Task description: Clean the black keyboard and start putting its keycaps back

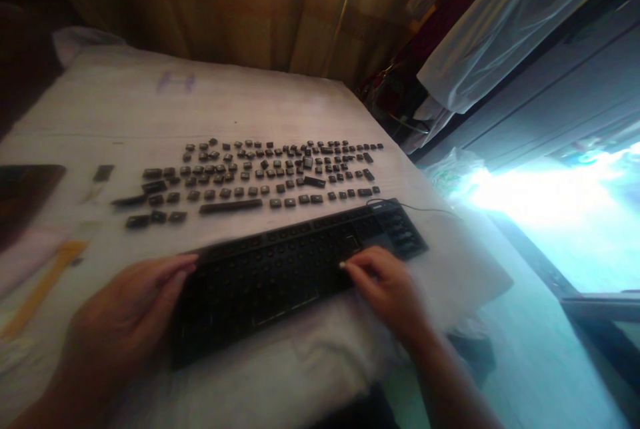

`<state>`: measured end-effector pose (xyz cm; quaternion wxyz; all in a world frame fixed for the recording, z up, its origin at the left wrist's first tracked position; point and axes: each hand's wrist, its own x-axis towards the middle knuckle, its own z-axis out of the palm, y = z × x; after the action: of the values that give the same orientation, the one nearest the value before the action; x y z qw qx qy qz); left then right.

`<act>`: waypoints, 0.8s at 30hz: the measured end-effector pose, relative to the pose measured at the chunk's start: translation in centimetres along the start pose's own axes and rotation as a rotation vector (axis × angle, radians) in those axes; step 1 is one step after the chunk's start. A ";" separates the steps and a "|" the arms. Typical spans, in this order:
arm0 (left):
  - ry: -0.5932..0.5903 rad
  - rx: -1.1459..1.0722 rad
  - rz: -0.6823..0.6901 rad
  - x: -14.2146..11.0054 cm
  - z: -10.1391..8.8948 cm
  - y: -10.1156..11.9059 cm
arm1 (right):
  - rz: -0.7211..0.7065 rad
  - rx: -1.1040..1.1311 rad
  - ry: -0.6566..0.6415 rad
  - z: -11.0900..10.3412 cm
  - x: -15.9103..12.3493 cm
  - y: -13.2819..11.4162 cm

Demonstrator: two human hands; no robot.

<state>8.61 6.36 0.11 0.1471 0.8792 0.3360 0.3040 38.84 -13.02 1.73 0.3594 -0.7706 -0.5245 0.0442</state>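
A black computer keyboard [280, 269] with its keycaps off lies tilted across the near side of the white surface. My left hand [125, 312] grips its left end, thumb and fingers closed at the upper corner. Over the right half of the keyboard, my right hand [387, 286] is closed in a pinch. A small whitish tip [343, 265] shows at its fingertips; the rest of that thing is hidden. Loose black keycaps [245, 174] lie in rough rows beyond the keyboard, among them a long space bar [231, 206].
A thin cable [425, 208] runs off the keyboard's right end. At the left are a dark flat object [27, 199], a small dark-headed brush-like item [103, 173] and an orange strip [47, 286]. Curtains [225, 9] hang behind; clear plastic [455, 172] lies at the right.
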 end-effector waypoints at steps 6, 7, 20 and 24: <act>-0.006 0.015 0.017 -0.2 0.3 -0.8 | 0.003 -0.030 -0.021 -0.4 -0.1 0.4; -0.004 0.014 0.026 -0.2 0.3 -0.8 | 0.000 -0.036 -0.030 -0.3 -0.1 0.3; 0.006 0.003 0.003 -0.3 0.2 -0.6 | -0.139 -0.242 -0.096 0.0 0.4 -0.1; 0.004 0.001 0.005 -0.2 0.2 -0.5 | -0.139 -0.217 -0.079 0.1 0.5 -0.2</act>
<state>8.35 6.60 -0.36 0.1452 0.8796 0.3343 0.3057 38.91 -12.52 1.91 0.2551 -0.7643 -0.5922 -0.0076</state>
